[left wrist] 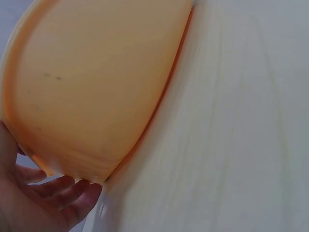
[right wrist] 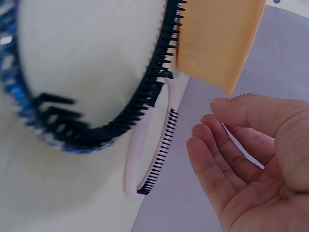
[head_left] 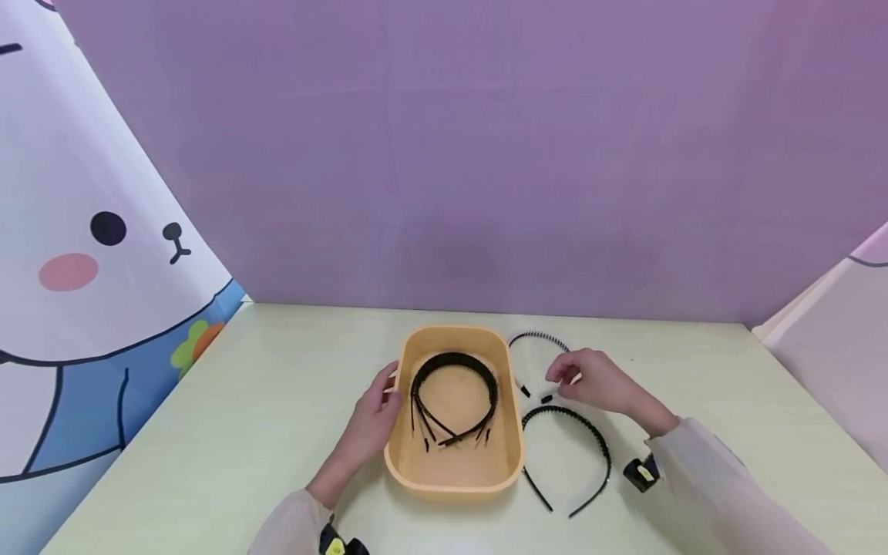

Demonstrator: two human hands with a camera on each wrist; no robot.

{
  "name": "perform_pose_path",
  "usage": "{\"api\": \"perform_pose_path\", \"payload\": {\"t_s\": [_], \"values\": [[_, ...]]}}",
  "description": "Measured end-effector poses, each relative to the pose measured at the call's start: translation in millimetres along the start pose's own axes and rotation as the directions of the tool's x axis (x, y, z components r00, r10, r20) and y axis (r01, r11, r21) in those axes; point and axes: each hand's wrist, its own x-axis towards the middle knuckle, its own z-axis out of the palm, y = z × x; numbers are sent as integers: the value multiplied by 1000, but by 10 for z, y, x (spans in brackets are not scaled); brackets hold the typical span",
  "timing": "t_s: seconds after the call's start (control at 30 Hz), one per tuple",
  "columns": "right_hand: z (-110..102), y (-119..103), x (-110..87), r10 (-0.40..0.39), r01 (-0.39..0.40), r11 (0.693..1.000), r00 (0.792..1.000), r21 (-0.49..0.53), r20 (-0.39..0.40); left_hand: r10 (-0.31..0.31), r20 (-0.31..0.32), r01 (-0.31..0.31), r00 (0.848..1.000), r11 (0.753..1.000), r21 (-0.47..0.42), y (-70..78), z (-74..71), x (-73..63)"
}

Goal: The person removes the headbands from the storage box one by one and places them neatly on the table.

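Note:
An orange-yellow plastic basket point(head_left: 454, 474) sits mid-table with several black headbands point(head_left: 454, 360) bunched inside it. My left hand point(head_left: 371, 416) holds its left side, thumb at the rim and fingers against the outer wall point(left wrist: 104, 104). Over the table to the basket's right is my right hand point(head_left: 597, 378), fingers loosely bent and nothing between them. Just below that hand lies a pale headband point(right wrist: 137, 159) with black teeth and black tips, partly hidden in the head view. Nearer to me is a black toothed headband point(head_left: 602, 443) with blue sparkle on its outer side point(right wrist: 12, 87).
The pale tabletop point(head_left: 229, 416) runs back to a purple cloth wall point(head_left: 472, 154). A cartoon-printed cloth point(head_left: 83, 324) stands along the left edge. Part of the near headband tucks in close to the basket's right wall.

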Motion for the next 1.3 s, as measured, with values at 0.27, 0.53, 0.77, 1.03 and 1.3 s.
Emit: {"api": "perform_pose_path", "payload": {"t_s": [0.27, 0.53, 0.77, 1.03, 1.3], "values": [[-3, -87, 137, 8, -8, 1000, 1000, 6, 0, -6, -4, 6, 1000, 1000, 6, -22, 10, 16], [7, -134, 235, 14, -14, 1000, 1000, 21, -4, -2, -3, 2, 1000, 1000, -4, -27, 25, 16], [13, -189, 314, 8, -8, 1000, 1000, 26, -11, -9, -6, 9, 1000, 1000, 5, -29, 29, 25], [71, -251, 439, -26, 26, 999, 1000, 23, -12, -5, -9, 5, 1000, 1000, -10, -37, 34, 18], [124, -312, 555, -70, 70, 997, 997, 32, -15, -3, -12, 3, 1000, 1000, -7, -19, 33, -2]]}}
